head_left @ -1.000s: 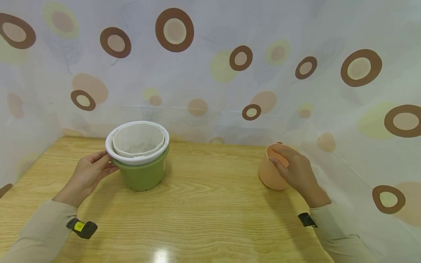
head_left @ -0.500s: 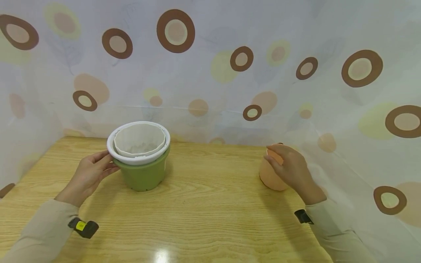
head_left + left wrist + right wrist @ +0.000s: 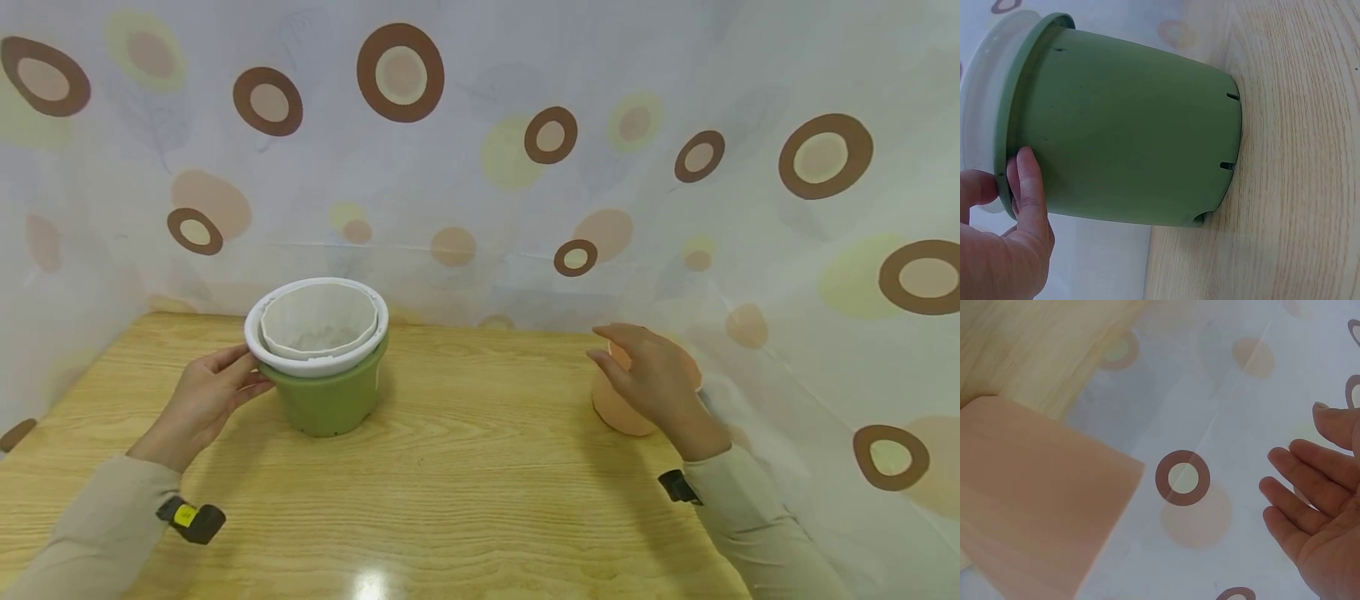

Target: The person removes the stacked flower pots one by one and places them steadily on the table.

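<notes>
- Where the table [image 3: 480, 467] extends left, green pot [image 3: 326, 407] stands, axis vertical, mouth up.
- White pots [image 3: 321, 312] nest inside.
- Orange pot [image 3: 622, 410]: right, upright.
- Left hand [image 3: 206, 396] pinches green pot's rim.
- Right hand [image 3: 654, 379]: fingers apart, clear of orange pot.

Near the far left corner of the glossy, wood-grained counter [image 3: 465, 483], the green pot [image 3: 1125, 125] looks like smooth matt plastic under the white pot's [image 3: 313, 367] shinier plastic rim, while toward the far right corner the peach pot [image 3: 1047, 487] looks smooth and matt before a faintly creased, smooth sheet [image 3: 450, 175]
</notes>
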